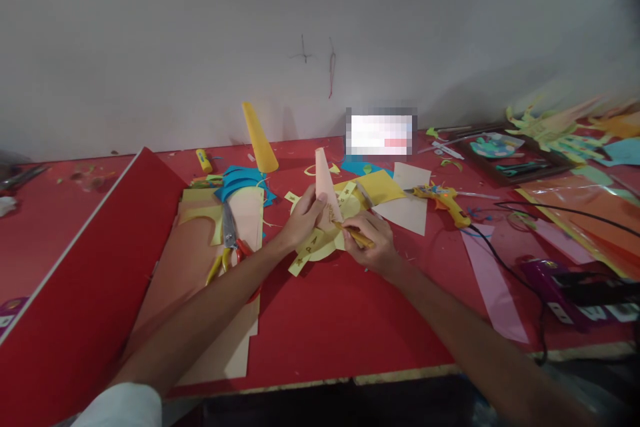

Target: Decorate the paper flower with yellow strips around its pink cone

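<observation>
A pale pink paper cone (325, 180) stands on a yellow paper disc (320, 247) with strips sticking out around it, in the middle of the red table (330, 327). My left hand (305, 217) is closed around the cone's lower left side. My right hand (373, 243) pinches a thin yellow stick-like tool (357, 235) whose tip meets the cone's base on the right. What the tool is I cannot make out for sure.
Scissors (229, 237) lie on beige paper at the left, beside a big red sheet (90, 293). A yellow cone (259, 137) and blue paper stand behind. A yellow glue gun (445, 201) with a black cord lies to the right, past it pink strips and coloured paper cut-outs.
</observation>
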A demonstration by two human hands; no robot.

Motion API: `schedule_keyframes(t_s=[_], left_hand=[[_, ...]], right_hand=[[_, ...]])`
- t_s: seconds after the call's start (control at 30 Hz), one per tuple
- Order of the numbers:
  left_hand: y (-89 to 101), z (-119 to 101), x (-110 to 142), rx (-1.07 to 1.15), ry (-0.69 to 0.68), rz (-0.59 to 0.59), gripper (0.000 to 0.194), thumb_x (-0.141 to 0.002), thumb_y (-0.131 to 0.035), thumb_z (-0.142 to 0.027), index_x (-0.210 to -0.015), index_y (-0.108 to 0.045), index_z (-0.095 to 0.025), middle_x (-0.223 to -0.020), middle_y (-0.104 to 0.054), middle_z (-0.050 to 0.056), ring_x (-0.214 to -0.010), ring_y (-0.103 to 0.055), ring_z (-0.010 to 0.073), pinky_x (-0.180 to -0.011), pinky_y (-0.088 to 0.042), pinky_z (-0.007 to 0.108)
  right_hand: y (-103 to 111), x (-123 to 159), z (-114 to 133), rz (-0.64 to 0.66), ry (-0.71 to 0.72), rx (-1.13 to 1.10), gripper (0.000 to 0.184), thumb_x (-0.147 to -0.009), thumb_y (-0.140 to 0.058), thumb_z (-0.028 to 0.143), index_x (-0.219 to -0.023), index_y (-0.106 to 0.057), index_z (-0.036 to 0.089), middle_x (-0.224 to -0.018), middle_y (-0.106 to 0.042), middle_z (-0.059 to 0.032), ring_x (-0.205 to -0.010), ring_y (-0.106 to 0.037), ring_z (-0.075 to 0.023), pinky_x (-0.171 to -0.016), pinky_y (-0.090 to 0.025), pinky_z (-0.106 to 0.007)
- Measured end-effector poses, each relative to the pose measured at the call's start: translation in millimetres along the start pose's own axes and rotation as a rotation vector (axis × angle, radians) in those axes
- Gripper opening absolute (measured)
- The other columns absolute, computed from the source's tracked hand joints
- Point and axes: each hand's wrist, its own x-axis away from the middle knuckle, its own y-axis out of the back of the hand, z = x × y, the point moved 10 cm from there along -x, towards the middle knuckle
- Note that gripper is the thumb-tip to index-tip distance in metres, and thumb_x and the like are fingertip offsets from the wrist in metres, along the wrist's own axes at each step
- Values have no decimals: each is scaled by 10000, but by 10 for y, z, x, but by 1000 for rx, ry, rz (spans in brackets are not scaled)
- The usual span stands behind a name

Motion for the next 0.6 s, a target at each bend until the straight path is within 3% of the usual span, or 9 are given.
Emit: schedule_keyframes(t_s=[0.6], left_hand=[[-12,1,0,3,10,11,398,-967,-567,-564,-1130,-604,-203,-1021,-653,44,-914,-610,172,-868,-508,311]], right_hand=[[0,32,-37,-16,-22,30,100,-887,-567,143,-921,-586,235,-749,-638,-28,-681,-599,-188,-640,-494,-320]])
